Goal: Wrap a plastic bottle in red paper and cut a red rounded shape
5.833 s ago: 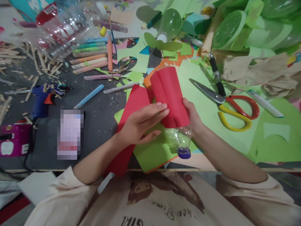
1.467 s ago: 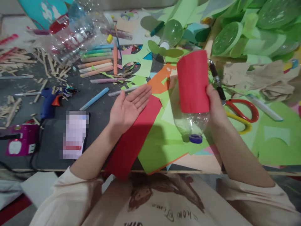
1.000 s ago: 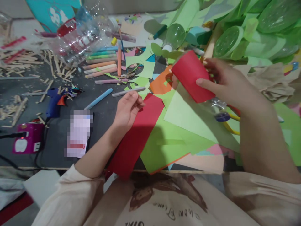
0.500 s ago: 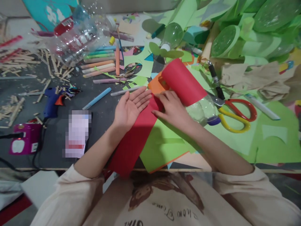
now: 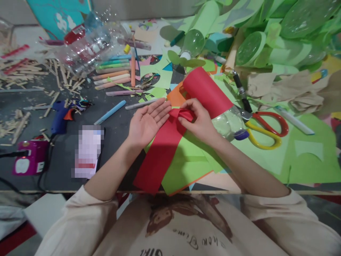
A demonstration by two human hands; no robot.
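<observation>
A strip of red paper [image 5: 161,156] slants across green sheets [image 5: 183,170] in front of me. My right hand [image 5: 198,119] pinches its far end, which is bent up and curled between thumb and fingers. My left hand [image 5: 149,121] lies palm up with its fingers stretched out, their tips beside the strip's left edge; nothing is in it. Just beyond my right hand lies a plastic bottle [image 5: 227,124] with a purple cap, wrapped in red paper [image 5: 207,90]. Scissors [image 5: 266,129] with red and yellow handles rest to the right of the bottle.
On the left are a blue glue gun [image 5: 60,117], a purple box [image 5: 30,156] with a cable, a phone [image 5: 89,151] and small wooden sticks [image 5: 21,74]. Several markers [image 5: 113,80] and clear bottles [image 5: 85,46] lie farther back. Green-papered bottles [image 5: 250,48] fill the back right.
My right hand has closed on the strip's far end and lifted it into a curl. The strip's near end has shifted right and away from me. My left hand stays nearly still.
</observation>
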